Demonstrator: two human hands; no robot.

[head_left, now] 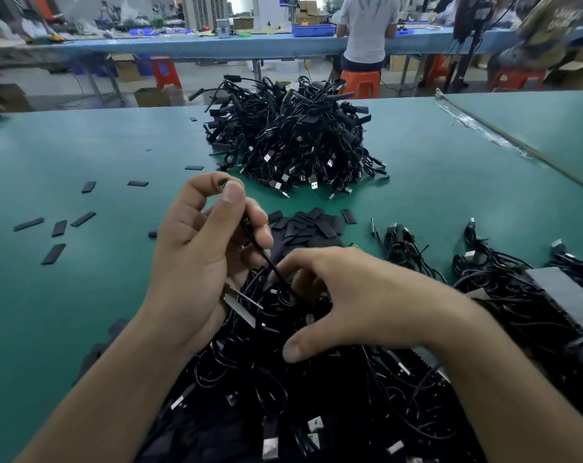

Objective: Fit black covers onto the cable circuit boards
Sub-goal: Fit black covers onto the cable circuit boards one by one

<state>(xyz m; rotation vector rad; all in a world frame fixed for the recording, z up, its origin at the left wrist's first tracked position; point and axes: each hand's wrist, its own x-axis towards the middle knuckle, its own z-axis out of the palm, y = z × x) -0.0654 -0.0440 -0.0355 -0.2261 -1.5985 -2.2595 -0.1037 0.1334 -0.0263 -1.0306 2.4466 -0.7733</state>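
Above the near cable heap (283, 379), your left hand (203, 255) pinches one cable (257, 249) by its tip while your right hand (357, 305) grips its light, probably limp lead, so hold the stiffer end, with the covers (312, 225) piled just beyond.

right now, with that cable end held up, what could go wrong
1. The left hand pinches a cable that runs down into the tangled pile, where the right hand reaches. A pull could snag it or drag neighbours along.
2. Loose covers lie scattered on the table to the left. A sweeping arm might knock them away.
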